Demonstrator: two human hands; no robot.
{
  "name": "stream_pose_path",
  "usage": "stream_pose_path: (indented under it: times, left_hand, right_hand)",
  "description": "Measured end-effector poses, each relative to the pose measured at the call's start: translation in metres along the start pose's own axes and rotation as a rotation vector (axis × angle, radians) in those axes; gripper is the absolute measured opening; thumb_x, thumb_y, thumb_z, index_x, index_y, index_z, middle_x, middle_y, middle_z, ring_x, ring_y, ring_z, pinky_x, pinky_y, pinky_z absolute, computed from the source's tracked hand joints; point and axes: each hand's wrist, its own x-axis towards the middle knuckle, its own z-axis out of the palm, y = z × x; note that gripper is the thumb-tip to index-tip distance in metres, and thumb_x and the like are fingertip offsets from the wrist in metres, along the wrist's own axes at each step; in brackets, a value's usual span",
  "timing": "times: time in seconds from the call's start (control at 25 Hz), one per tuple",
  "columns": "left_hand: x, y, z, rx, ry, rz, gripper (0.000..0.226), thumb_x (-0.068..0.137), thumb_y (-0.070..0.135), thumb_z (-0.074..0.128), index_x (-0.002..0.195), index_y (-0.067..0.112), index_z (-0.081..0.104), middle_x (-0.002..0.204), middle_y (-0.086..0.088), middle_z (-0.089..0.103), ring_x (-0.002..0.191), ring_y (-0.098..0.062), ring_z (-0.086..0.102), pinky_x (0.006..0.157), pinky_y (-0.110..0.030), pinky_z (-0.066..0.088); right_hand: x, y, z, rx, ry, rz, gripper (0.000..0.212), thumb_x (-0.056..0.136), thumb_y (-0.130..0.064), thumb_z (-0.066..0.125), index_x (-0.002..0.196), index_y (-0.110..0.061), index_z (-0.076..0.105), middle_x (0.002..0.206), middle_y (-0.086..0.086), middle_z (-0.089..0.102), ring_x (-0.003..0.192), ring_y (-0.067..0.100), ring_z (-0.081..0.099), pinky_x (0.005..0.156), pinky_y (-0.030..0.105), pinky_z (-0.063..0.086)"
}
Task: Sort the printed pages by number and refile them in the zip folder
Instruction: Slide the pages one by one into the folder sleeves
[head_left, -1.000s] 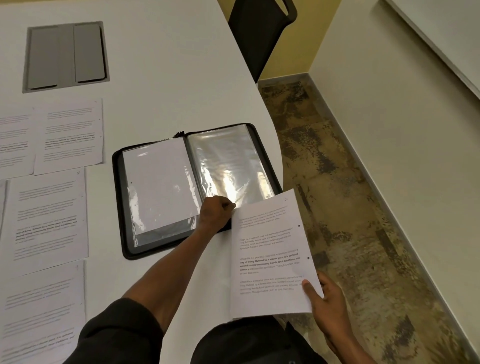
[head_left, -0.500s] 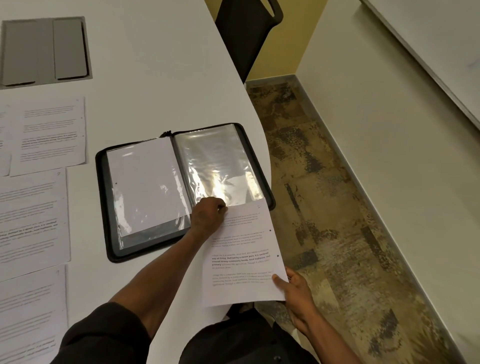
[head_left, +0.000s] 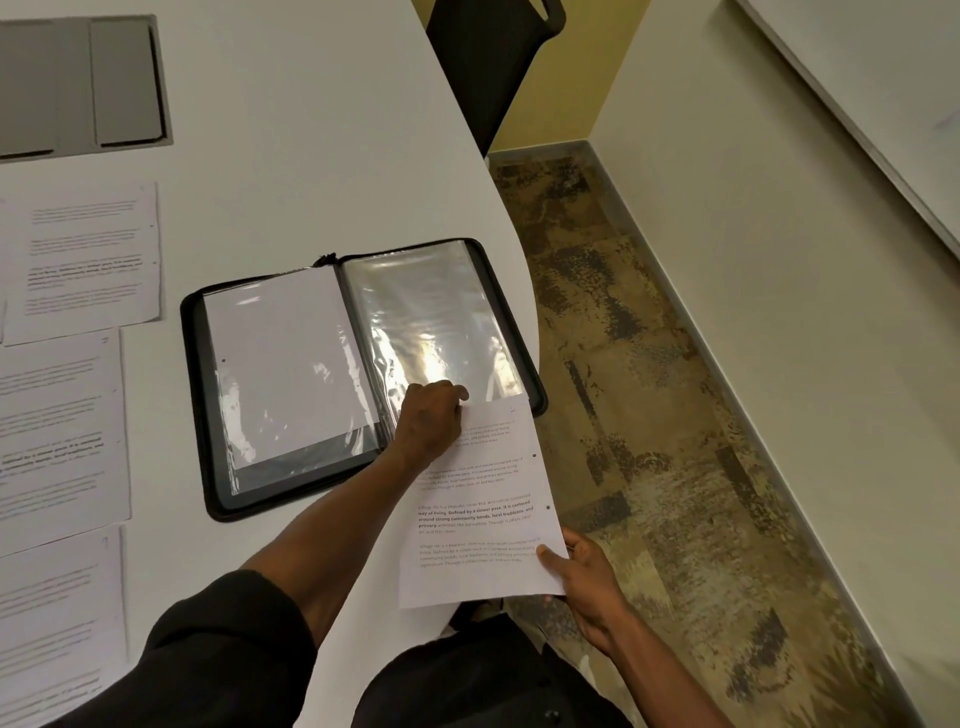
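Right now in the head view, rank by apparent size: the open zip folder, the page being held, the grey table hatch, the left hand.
1. zip folder, largest.
2. held page and grey hatch: unsure, since the hatch is cut off by the frame and the page is nearer.
3. left hand, smallest.

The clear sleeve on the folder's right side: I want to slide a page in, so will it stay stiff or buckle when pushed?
The clear sleeve looks thin and floppy: it is wrinkled, so it will probably buckle. Its glare suggests a slick surface. The left hand pinches its lower edge, while the right hand holds the printed page.
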Motion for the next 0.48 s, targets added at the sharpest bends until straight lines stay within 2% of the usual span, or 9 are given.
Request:
stream_pose_path:
  times: [0.2, 0.48]
  left_hand:
    - [0.000, -0.001, 0.008, 0.035, -0.016, 0.021, 0.021, 0.086, 0.011, 0.058, 0.098, 0.015, 0.075, 0.084, 0.000, 0.072, 0.075, -0.021, 0.067, 0.079, -0.036, 0.044]
    - [0.000, -0.001, 0.014, 0.079, -0.044, 0.018, 0.020, 0.089, 0.016, 0.057, 0.098, 0.017, 0.074, 0.083, 0.002, 0.070, 0.075, -0.019, 0.064, 0.083, -0.037, 0.039]
  right_hand:
    - [0.011, -0.006, -0.003, -0.033, -0.012, 0.017, 0.026, 0.097, -0.006, 0.061, 0.122, -0.012, 0.064, 0.107, 0.007, 0.076, 0.078, 0.021, 0.068, 0.045, 0.026, 0.043]
    - [0.019, -0.009, -0.006, -0.031, 0.005, 0.017, 0.021, 0.098, -0.008, 0.061, 0.117, -0.015, 0.066, 0.102, 0.006, 0.077, 0.074, 0.019, 0.066, 0.045, 0.027, 0.041]
